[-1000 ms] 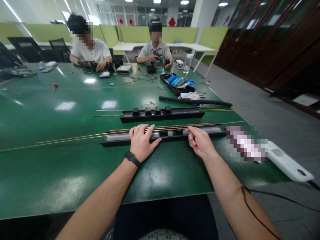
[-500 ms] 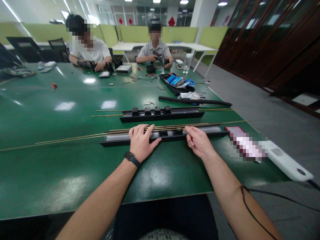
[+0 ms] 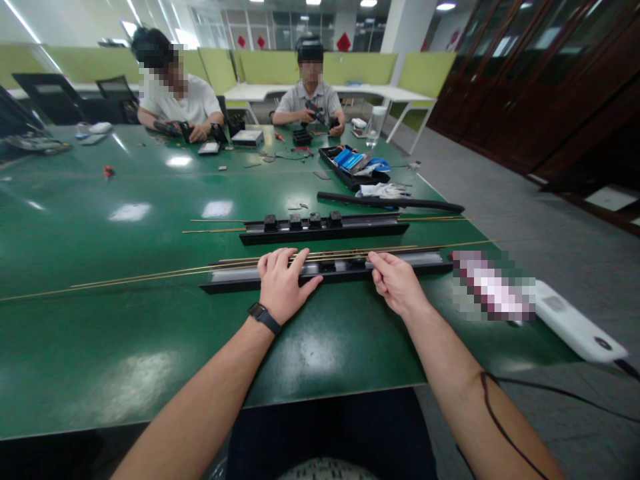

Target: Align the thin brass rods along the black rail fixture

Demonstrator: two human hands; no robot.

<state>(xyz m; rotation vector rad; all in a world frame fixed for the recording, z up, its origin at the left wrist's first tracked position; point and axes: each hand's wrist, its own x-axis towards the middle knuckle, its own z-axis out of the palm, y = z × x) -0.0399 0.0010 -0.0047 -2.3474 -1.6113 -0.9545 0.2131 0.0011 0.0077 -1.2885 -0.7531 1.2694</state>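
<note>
A long black channel lies across the green table in front of me, with a pale lining and dark blocks inside. Thin brass rods run along it and stick out past its left end. My left hand, fingers spread and thumb apart, rests over the channel and rods; its fingertips lie on or against the rods. To its right, my right hand is closed in a pinch at the rods, apparently on one brass rod. The exact contact between thumb and finger is too small to see.
A second black channel with several black blocks and brass rods lies behind. Further back are a black tube, white gloves and a black tray. A pinkish phone-like object and white power strip lie right. Two people sit opposite.
</note>
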